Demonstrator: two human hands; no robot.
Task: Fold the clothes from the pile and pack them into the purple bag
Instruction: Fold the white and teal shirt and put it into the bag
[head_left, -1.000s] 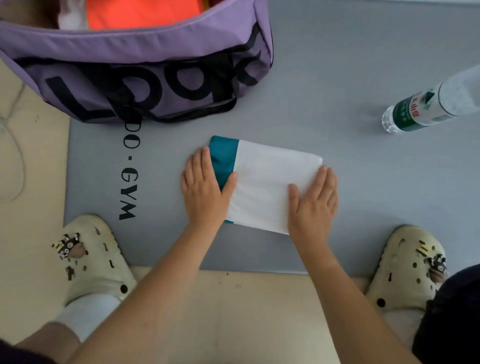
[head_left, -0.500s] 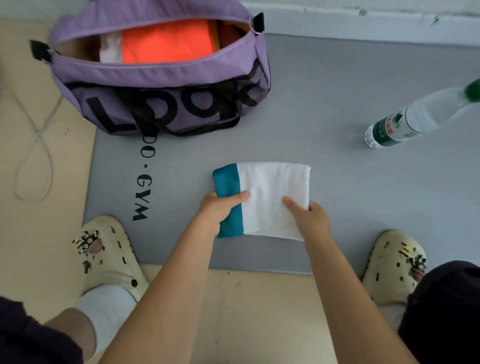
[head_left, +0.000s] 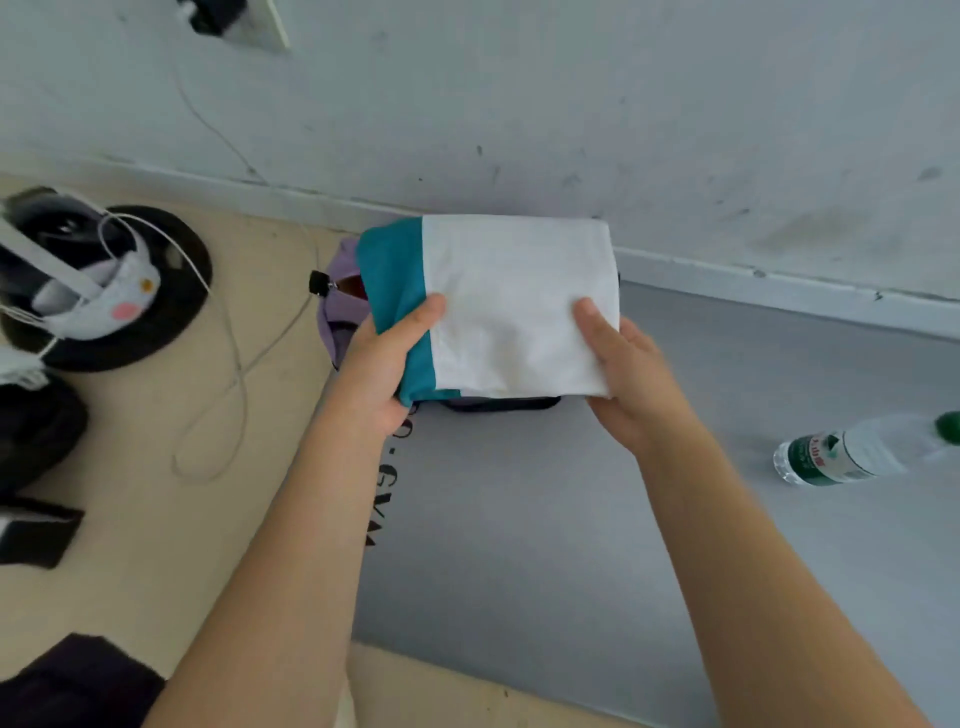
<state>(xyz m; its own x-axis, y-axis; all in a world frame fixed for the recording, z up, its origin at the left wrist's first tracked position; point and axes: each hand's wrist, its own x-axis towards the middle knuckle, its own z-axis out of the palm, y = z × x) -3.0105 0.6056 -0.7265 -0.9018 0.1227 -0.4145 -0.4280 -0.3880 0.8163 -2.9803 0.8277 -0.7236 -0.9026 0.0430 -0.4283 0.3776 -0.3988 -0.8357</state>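
This one is folded and on its way in: the left hand (head_left: 382, 358) and right hand (head_left: 626, 371) each pinch an edge of the white-and-teal garment (head_left: 511, 306), holding it over the purple bag (head_left: 340, 317), whose contents it mostly hides; no pile is visible

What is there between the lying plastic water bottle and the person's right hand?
In the head view, only bare grey mat lies between the clear plastic water bottle with the green label and the right hand, which grips the folded white-and-teal garment.
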